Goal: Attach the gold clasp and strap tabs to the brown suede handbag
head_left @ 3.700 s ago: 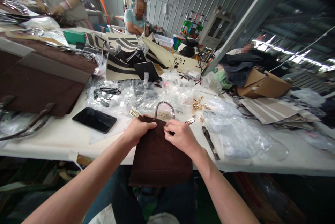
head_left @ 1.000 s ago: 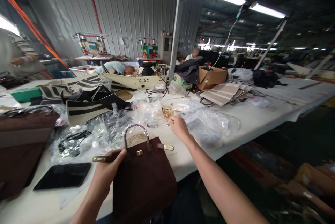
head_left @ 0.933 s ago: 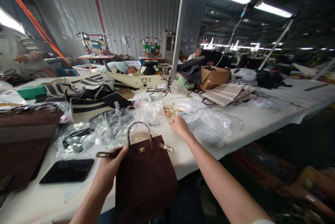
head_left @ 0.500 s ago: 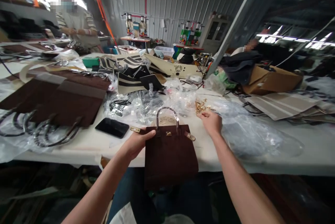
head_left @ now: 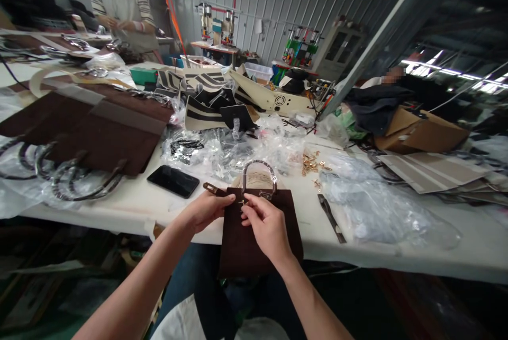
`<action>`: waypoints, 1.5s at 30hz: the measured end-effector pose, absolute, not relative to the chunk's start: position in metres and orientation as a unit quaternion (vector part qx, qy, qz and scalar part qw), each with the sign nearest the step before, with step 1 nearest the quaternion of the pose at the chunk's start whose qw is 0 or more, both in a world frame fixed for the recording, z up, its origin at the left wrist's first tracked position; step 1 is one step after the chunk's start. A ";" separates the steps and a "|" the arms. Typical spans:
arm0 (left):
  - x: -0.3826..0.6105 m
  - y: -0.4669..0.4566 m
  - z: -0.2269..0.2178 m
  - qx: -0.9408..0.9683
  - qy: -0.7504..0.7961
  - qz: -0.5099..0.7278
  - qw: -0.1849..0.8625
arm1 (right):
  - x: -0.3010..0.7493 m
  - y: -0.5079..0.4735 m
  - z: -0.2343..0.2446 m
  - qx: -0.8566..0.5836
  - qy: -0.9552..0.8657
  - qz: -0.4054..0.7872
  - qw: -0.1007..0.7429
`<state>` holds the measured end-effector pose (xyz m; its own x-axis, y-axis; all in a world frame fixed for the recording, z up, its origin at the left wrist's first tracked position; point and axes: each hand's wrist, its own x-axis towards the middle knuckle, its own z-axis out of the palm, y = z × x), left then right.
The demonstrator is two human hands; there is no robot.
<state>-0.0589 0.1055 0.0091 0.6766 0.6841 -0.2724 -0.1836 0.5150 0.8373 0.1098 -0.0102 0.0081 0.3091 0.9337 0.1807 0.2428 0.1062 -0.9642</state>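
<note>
A dark brown handbag leans upright at the table's front edge, its single visible handle wrapped in clear film. My left hand grips the bag's upper left edge, thumb on the front. Beside that thumb a short strap with a metal plate sticks out to the left. My right hand is in front of the bag, pinching a small gold metal piece against the upper front, below the handle. Another metal plate shows just above my right knuckles. Loose gold fittings lie in a small heap beyond.
A black phone lies left of the bag, near stacked brown bag panels with handles. Crumpled clear plastic and a dark strap are at right. A cardboard box stands behind. Across the table stands another person.
My right hand has come from the gold heap to the bag's front with a small gold piece. My left hand still holds the bag. The camera view has shifted slightly.
</note>
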 end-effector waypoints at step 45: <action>-0.034 0.073 -0.004 0.317 0.283 0.389 0.817 | 0.133 0.016 0.047 -0.662 -0.466 0.323 0.491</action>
<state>-0.0341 0.0735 -0.0040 0.5374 0.8154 -0.2151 -0.4571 0.4960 0.7383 0.1334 0.0157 0.0468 0.3576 0.9334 0.0301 0.2994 -0.0840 -0.9504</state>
